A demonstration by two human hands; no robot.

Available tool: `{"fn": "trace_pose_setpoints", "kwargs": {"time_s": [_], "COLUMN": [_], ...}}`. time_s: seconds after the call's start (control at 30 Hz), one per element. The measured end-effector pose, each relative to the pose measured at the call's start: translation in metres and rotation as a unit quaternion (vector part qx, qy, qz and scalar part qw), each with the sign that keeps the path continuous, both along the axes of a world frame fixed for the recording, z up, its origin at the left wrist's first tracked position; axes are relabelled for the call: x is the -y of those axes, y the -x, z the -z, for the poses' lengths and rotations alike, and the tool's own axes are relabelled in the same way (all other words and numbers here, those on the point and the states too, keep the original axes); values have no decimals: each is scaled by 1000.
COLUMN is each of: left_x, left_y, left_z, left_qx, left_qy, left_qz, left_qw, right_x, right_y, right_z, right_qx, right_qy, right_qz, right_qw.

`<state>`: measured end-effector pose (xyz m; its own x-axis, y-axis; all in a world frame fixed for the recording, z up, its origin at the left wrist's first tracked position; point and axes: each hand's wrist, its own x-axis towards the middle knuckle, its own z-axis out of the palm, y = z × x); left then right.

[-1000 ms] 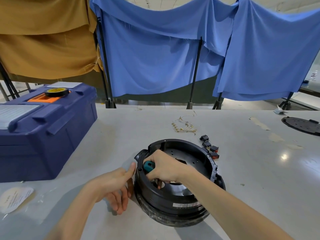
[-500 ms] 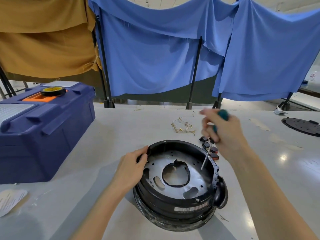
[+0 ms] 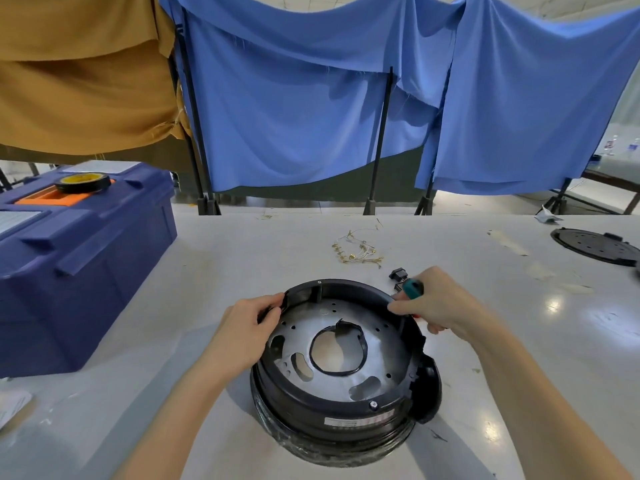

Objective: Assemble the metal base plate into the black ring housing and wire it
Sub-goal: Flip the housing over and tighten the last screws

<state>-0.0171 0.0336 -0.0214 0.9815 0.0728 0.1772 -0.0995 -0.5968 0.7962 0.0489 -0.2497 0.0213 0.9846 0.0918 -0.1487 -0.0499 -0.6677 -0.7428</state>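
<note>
we grip the black ring housing (image 3: 346, 415) rim with left hand (image 3: 247, 329) to steady it | right hand (image 3: 441, 306) curls round teal screwdriver (image 3: 412, 289), ready by the rim | metal base plate (image 3: 382, 344) sits inside housing

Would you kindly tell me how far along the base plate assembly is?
Done: the metal base plate sits inside the black ring housing, one screw at its near edge. In hand: the left hand grips the rim; the right hand holds a screwdriver. Left: the wire bundle lies loose on the table.
</note>
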Motion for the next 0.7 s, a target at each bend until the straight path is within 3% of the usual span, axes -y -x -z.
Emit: {"fn": "trace_pose_setpoints", "kwargs": {"time_s": [0.1,0.2,0.3,0.37,0.53,0.63,0.7], "left_x": [1,4,11,12,11,11,10], "left_y": [-6,0,12,11,-11,-21,-22], "left_z": [-9,-15,-18,-18,-26,-25,-23], "left_qx": [-6,8,-68,-74,-86,-79,-81], "left_qy": [13,-73,-153,-180,-144,-82,-121], "left_qz": [-38,-177,-156,-139,-65,-64,-115], "left_qw": [999,981,973,971,984,991,983], "right_x": [-6,-12,-14,-15,-38,-45,-41], "right_y": [5,12,17,14,-4,-11,-14], "right_z": [-11,-14,-17,-24,-15,0,5], "right_qx": [-17,-25,-36,-38,165,211,204], "right_qy": [38,111,184,222,190,227,229], "right_qz": [-7,-27,-54,-73,-72,-68,-54], "right_qw": [999,993,981,972,965,948,950]}}
